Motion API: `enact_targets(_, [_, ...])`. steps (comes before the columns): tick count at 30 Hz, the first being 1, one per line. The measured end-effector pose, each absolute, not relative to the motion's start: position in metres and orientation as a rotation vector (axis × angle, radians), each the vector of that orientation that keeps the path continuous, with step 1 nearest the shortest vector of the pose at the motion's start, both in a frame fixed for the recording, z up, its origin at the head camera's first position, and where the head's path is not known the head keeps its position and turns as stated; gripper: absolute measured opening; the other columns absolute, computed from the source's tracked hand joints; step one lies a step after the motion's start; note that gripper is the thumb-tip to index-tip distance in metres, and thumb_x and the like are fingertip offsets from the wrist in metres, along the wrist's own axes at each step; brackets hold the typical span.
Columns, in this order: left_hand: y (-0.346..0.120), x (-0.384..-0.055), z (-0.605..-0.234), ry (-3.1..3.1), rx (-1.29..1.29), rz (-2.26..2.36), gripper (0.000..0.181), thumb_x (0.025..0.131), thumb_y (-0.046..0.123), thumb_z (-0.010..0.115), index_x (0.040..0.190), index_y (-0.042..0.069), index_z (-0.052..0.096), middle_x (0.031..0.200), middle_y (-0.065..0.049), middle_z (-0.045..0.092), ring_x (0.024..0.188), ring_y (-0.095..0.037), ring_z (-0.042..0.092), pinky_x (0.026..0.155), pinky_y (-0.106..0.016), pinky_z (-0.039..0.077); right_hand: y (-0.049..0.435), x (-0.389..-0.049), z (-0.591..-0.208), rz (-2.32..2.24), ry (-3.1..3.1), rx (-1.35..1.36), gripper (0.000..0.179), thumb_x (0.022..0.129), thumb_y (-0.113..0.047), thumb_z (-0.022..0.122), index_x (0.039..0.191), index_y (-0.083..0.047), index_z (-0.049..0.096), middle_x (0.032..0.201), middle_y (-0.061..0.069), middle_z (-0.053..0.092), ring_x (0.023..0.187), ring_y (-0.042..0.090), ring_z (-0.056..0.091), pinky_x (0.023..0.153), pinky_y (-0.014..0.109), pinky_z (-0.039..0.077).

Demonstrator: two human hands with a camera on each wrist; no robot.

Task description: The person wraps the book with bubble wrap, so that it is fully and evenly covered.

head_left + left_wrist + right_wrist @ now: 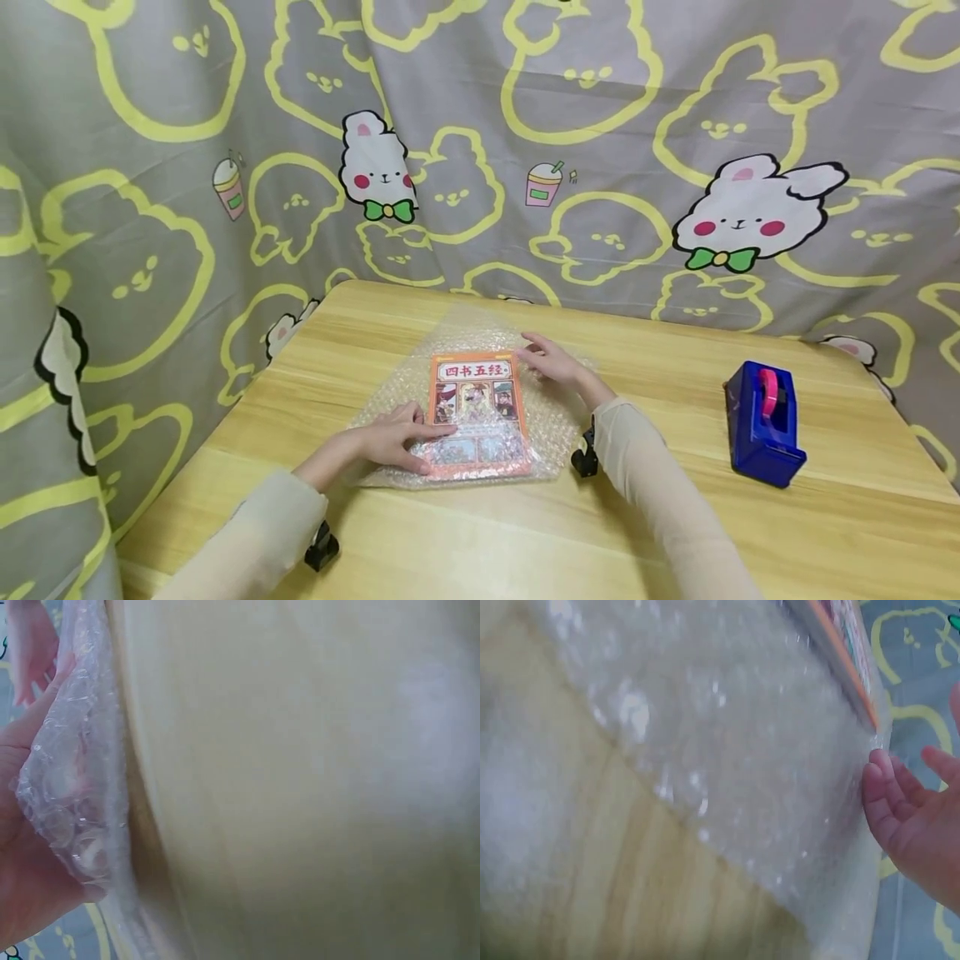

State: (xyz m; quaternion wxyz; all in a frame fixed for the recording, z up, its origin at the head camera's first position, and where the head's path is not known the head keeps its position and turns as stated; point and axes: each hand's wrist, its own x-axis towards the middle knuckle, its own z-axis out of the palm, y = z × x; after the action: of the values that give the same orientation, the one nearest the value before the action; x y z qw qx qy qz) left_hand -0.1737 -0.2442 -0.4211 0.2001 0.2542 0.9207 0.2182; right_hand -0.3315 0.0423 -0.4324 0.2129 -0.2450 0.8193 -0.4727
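Observation:
An orange book (474, 398) with Chinese characters and small cartoon panels lies face up on a sheet of clear bubble wrap (401, 379). Part of the wrap is folded up over the book's lower portion. My left hand (388, 437) presses that fold at the book's left side, index finger stretched across the cover. In the left wrist view, the wrap's edge (82, 787) lies in front of the palm. At the upper right corner of the book is my right hand (553, 362), its fingers loosely bent. The right wrist view has those fingertips right by the book's corner (866, 709).
A blue tape dispenser (763, 429) with a pink roll stands at the right of the wooden table (660, 350). A grey patterned curtain (465, 100) hangs along the back and left sides. Both wrists carry small black camera mounts (322, 546).

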Motion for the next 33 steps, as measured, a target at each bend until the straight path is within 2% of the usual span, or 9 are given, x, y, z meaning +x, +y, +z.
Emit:
enact_targets(6, [-0.244,-0.175,-0.418,2.531,0.680,0.628,0.066,0.078,0.037,0.068,0.138,0.029,0.041,0.088,0.001,0.031,0.081,-0.016,0.026,0.067,-0.028,0.024,0.045,-0.340,-0.441,-1.422,2.282,-0.592,0.067,0.096,-0.021,0.044,0.145,-0.001,0.003,0.145,0.033,0.012,0.090,0.029,0.059,0.070,0.028,0.051])
enact_targets(9, [-0.243,-0.176,-0.417,2.533,0.690,0.609,0.066,0.079,0.038,0.067,0.138,0.028,0.041,0.088,0.001,0.031,0.081,-0.015,0.026,0.067,-0.028,0.024,0.045,-0.343,-0.443,-1.465,2.278,-0.517,0.071,0.097,-0.025,0.043,0.146,-0.006,-0.005,0.148,0.029,0.008,0.089,0.026,0.059,0.073,0.028,0.052])
enact_targets(14, [-0.242,-0.176,-0.418,2.533,0.702,0.600,0.066,0.079,0.038,0.067,0.138,0.029,0.040,0.089,0.001,0.031,0.081,-0.015,0.026,0.067,-0.027,0.025,0.044,-0.346,-0.443,-1.447,2.290,-0.447,0.073,0.097,-0.030,0.041,0.146,-0.009,-0.009,0.149,0.025,0.006,0.082,0.021,0.057,0.069,0.028,0.052])
enact_targets(18, [-0.243,-0.175,-0.419,2.540,0.692,0.604,0.066,0.078,0.036,0.068,0.138,0.029,0.041,0.089,0.001,0.031,0.081,-0.015,0.026,0.067,-0.026,0.025,0.042,-0.346,-0.442,-1.438,2.311,-0.468,0.071,0.097,-0.028,0.042,0.146,-0.007,-0.004,0.148,0.028,0.011,0.073,0.017,0.055,0.063,0.025,0.051])
enact_targets(22, [-0.244,-0.175,-0.419,2.542,0.678,0.619,0.066,0.077,0.035,0.069,0.137,0.029,0.042,0.088,0.001,0.030,0.080,-0.015,0.026,0.067,-0.026,0.026,0.038,-0.346,-0.439,-1.519,2.332,-0.512,0.068,0.095,-0.019,0.046,0.146,-0.002,0.005,0.139,0.030,0.025,0.073,0.016,0.056,0.061,0.024,0.050])
enact_targets(26, [-0.245,-0.174,-0.420,2.550,0.674,0.612,0.067,0.077,0.035,0.070,0.137,0.029,0.042,0.088,0.001,0.030,0.080,-0.015,0.026,0.067,-0.025,0.026,0.033,-0.346,-0.434,-1.631,2.318,-0.527,0.066,0.091,-0.010,0.052,0.143,0.004,0.014,0.112,0.021,0.042,0.076,0.017,0.059,0.066,0.024,0.052])
enact_targets(30, [-0.245,-0.175,-0.420,2.552,0.687,0.608,0.067,0.077,0.036,0.069,0.137,0.029,0.041,0.088,0.001,0.030,0.080,-0.015,0.026,0.067,-0.025,0.027,0.027,-0.344,-0.428,-1.575,2.326,-0.569,0.060,0.088,-0.007,0.055,0.137,0.010,0.027,0.091,0.013,0.043,0.074,0.021,0.060,0.069,0.030,0.054])
enact_targets(33, [-0.243,-0.176,-0.420,2.548,0.695,0.609,0.067,0.077,0.037,0.069,0.137,0.029,0.041,0.088,0.001,0.030,0.080,-0.015,0.026,0.067,-0.025,0.027,0.024,-0.340,-0.425,-1.513,2.328,-0.606,0.053,0.088,-0.008,0.056,0.133,0.011,0.035,0.097,0.020,0.048,0.078,0.028,0.062,0.072,0.036,0.054])
